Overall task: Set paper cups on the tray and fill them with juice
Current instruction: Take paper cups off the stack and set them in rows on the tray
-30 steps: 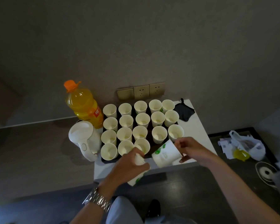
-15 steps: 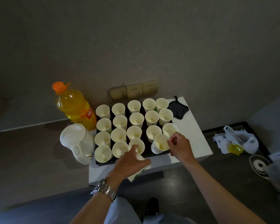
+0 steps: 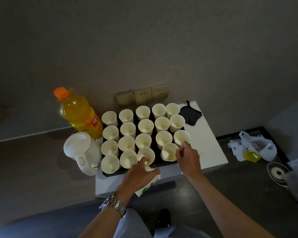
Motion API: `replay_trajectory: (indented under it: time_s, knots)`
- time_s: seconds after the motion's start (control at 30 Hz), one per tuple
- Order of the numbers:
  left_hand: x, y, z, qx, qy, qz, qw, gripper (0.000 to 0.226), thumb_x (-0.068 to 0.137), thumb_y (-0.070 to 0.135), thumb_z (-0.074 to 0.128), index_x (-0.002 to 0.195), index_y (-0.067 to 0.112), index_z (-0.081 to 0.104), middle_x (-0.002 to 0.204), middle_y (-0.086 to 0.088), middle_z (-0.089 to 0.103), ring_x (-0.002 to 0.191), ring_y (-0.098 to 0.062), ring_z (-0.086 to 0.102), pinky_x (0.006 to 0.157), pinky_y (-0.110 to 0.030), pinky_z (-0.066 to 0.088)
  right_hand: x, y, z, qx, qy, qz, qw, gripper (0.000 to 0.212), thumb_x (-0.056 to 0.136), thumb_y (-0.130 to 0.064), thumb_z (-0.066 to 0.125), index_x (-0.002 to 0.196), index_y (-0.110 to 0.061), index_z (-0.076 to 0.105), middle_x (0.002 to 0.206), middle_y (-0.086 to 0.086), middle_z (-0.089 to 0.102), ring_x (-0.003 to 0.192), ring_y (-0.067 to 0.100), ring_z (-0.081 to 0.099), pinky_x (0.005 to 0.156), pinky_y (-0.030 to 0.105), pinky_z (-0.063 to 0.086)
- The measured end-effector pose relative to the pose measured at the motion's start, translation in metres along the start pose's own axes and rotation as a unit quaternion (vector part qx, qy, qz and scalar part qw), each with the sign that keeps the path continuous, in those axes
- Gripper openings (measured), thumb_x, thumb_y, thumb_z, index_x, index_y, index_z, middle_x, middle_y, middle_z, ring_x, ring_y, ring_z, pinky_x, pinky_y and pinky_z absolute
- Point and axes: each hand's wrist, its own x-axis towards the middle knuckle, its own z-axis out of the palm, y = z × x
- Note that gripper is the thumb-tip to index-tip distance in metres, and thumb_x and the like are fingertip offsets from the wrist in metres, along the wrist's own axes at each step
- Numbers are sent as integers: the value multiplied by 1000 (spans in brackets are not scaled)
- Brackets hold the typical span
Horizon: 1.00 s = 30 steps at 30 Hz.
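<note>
Right hand (image 3: 187, 156) pinching the rim of a paper cup (image 3: 169, 152) on the dark tray (image 3: 107, 174), left hand (image 3: 139, 176) gripping a stack of cups (image 3: 147, 187), juice bottle (image 3: 79, 114) beside the tray.

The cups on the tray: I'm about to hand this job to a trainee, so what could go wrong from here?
The right hand holds the newest cup at the rim, hard against its neighbours; a nudge might topple light cups. The left hand grips the spare cups over the table edge, where they could drop. The juice bottle looks heavy for pouring.
</note>
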Motion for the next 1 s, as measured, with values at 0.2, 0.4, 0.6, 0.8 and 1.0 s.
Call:
replay_trajectory:
  time_s: [0.2,0.4,0.6,0.8,1.0]
  knots:
    - [-2,-5,-1,2,12,14,1000,68,80,71,61,138,44,40,134,1,60,119,-27,58,93,-39,48,-2,-4,11,-50,-9,-34,998,20,97,-15,62,84,-17,47,70,-2,56,62,13,56,58,22,40]
    - [-9,-9,-4,9,14,24,1000,70,84,70,61,142,40,36,139,0,58,123,-25,57,95,-38,49,1,-3,13,-50,-1,-41,998,20,97,-22,64,88,-18,47,73,-2,57,65,15,62,60,25,49]
    - [-12,-7,-6,-20,9,41,999,101,63,82,70,144,40,25,136,3,54,121,-23,56,99,-40,51,-5,-2,6,-45,-18,-1,999,47,93,-58,57,113,-16,47,90,-2,65,74,16,63,72,34,58]
    - [-13,0,-5,-87,11,121,989,102,58,63,90,137,39,29,123,9,52,108,-12,56,91,-32,54,-10,-14,-9,-67,13,-21,997,35,97,-55,51,90,-21,55,70,-6,62,62,11,62,60,27,49]
    - [-20,26,3,-98,40,217,970,99,53,59,93,129,42,33,113,17,60,99,1,61,79,-19,52,-24,-36,-30,86,-314,-28,945,34,94,-43,64,65,-25,64,57,-7,63,55,4,61,55,21,46]
